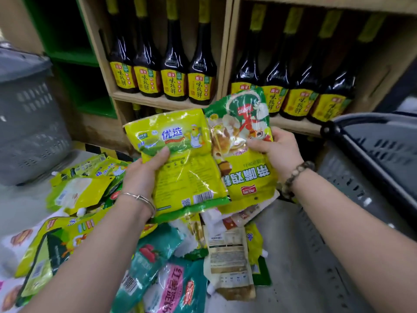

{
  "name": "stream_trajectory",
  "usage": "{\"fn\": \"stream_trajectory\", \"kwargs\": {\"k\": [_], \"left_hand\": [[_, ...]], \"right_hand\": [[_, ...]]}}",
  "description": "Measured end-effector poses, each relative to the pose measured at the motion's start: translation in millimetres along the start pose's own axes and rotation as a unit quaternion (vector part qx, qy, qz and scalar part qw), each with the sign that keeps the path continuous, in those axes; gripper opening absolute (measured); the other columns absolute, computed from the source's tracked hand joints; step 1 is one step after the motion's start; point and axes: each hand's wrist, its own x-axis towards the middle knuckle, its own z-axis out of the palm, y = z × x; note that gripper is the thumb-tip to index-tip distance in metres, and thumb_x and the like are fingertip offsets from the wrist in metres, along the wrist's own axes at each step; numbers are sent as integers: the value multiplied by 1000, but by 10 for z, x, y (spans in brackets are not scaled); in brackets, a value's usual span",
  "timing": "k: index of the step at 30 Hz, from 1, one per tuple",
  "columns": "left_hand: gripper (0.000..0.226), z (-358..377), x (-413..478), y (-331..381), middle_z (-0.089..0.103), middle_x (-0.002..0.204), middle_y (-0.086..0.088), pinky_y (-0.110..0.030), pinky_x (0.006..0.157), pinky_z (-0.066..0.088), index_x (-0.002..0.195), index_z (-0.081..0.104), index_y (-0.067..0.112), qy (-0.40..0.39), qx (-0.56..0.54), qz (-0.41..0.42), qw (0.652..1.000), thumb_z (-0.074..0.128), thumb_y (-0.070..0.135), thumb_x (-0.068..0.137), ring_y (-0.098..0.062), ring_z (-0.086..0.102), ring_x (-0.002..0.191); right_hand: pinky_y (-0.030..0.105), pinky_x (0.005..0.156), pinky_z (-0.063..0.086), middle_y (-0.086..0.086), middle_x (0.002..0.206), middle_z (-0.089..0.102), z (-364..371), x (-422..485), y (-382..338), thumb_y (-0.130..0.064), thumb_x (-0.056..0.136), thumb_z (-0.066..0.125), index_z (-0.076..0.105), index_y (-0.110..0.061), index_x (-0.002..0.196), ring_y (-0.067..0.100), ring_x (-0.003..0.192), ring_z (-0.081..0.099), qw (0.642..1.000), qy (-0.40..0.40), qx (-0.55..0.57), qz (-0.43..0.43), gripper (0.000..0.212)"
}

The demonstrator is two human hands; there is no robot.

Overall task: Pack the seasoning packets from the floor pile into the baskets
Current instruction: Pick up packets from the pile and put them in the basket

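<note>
While two packets are held up above the floor pile (pixel 162 256), the coming move depends on which basket lies closer to which hand. The left grip (pixel 144 175) pinches the left edge of a yellow-green packet (pixel 185 136), thumb across its front, so the packet extends to the right of the hand. The right grip (pixel 276 150) pinches the right edge of a second packet (pixel 248 177), which hangs upside down with its long axis running far to near and extends to the left. The two packets meet at their inner edges, between the hands. The dark-rimmed basket (pixel 365 143) stands just beside the right wrist, while the grey basket (pixel 31 132) sits well apart at the far left. I judge the right-hand packet has the shorter trip, a swing outward to the right.
</note>
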Motion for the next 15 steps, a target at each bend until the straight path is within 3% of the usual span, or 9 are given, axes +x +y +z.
{"fn": "stream_trajectory", "kwargs": {"k": [4, 7, 9, 10, 12, 15], "left_hand": [[33, 47, -34, 182, 74, 77, 1, -44, 69, 55, 86, 67, 16, 37, -21, 57, 997, 81, 39, 65, -20, 71, 69], [73, 166, -169, 256, 70, 109, -5, -54, 87, 50, 109, 66, 17, 26, -51, 60, 997, 83, 51, 46, -28, 67, 98], [104, 291, -262, 287, 60, 126, -7, -54, 96, 44, 130, 53, 15, 20, -66, 71, 995, 82, 55, 39, -30, 59, 112], [107, 375, -323, 307, 57, 130, -8, -54, 97, 42, 134, 49, 14, 14, -70, 75, 995, 82, 54, 40, -31, 57, 115], [89, 550, -429, 338, 61, 124, -8, -54, 94, 46, 129, 52, 13, 4, -65, 75, 995, 82, 49, 54, -29, 61, 110], [24, 919, -523, 328, 74, 84, -2, -45, 66, 58, 95, 67, 15, -45, -70, 62, 995, 74, 29, 77, -20, 72, 74]], "right_hand": [[26, 59, 56, -4, 72, 72, 80, 143, -352, -5, 76, 72, 65, -15, 83, 11, 66, 69, 1000, -27, -13, 0, 14], [29, 62, 58, -2, 75, 73, -86, 216, -644, -8, 76, 72, 66, -14, 86, 15, 71, 71, 997, -56, -51, 12, 13], [31, 64, 58, 1, 78, 74, -287, 228, -817, -8, 75, 73, 67, -13, 86, 19, 72, 71, 996, -62, -63, 27, 14], [32, 63, 58, 4, 80, 74, -402, 219, -891, -8, 74, 73, 67, -13, 87, 21, 72, 71, 995, -63, -66, 32, 15], [33, 61, 58, 8, 84, 74, -650, 173, -1015, -8, 70, 74, 68, -11, 91, 23, 73, 71, 994, -68, -72, 39, 22], [29, 53, 56, 7, 81, 74, -1100, 55, -1164, -14, 59, 74, 68, -12, 91, 22, 69, 71, 994, -58, -75, 58, 32]]}}
